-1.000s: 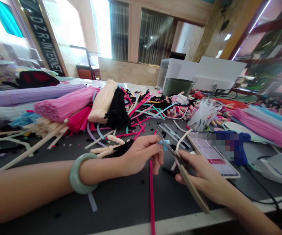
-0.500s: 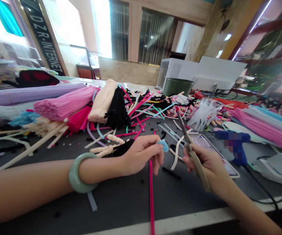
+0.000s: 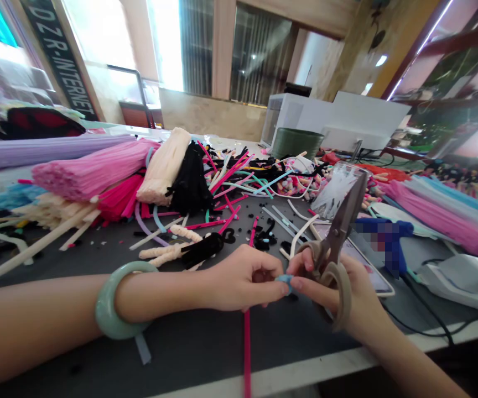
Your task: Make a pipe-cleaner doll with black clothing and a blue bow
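Note:
A small light-blue piece of pipe cleaner (image 3: pixel 284 281) is pinched between the thumb and fingers of my left hand (image 3: pixel 239 279). My right hand (image 3: pixel 357 284) keeps a pair of scissors (image 3: pixel 339 221) hooked in the palm, blades pointing up and away. Its thumb and fingertip meet the other side of the blue piece. Under my left hand runs a long magenta pipe cleaner (image 3: pixel 247 348), past the table's front edge. Just beyond my left wrist lies a twisted figure of black and cream pipe cleaner (image 3: pixel 201 250).
Bundles of pink (image 3: pixel 81 171), cream (image 3: pixel 162 171) and black pipe cleaners (image 3: pixel 191 185) lie at the left. A phone (image 3: pixel 372 271), a blue glue gun (image 3: pixel 392 237) and its cable sit at the right. Behind stand a clear cup (image 3: pixel 334 193) and a green pot (image 3: pixel 297 145).
My right hand has moved left to my left hand, and its fingertips now touch the blue piece. The scissors have turned more upright. My left hand is slightly lower.

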Motion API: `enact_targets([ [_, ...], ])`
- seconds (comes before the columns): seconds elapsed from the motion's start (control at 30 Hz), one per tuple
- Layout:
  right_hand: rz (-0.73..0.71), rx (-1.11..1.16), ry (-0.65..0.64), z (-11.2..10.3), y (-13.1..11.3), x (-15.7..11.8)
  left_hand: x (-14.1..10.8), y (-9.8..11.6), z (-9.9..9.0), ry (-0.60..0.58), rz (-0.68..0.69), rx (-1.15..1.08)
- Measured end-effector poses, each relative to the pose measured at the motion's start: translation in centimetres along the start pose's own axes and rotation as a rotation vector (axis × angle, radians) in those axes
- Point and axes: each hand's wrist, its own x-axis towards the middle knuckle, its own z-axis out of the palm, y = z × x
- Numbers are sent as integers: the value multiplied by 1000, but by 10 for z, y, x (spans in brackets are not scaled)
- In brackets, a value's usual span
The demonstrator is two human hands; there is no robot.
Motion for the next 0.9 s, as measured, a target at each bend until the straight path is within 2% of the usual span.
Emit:
enact_targets([
  [0.23,39,40,-11,-2,1,1,3,-1,0,27,-17,-60],
  [0.47,75,143,77,-3,2,5,2,2,2,144,104,61],
  [0.73,164,210,44,2,3,3,-1,2,3,159,143,185],
  [0.9,187,234,26,3,2,4,0,1,1,203,179,153],
])
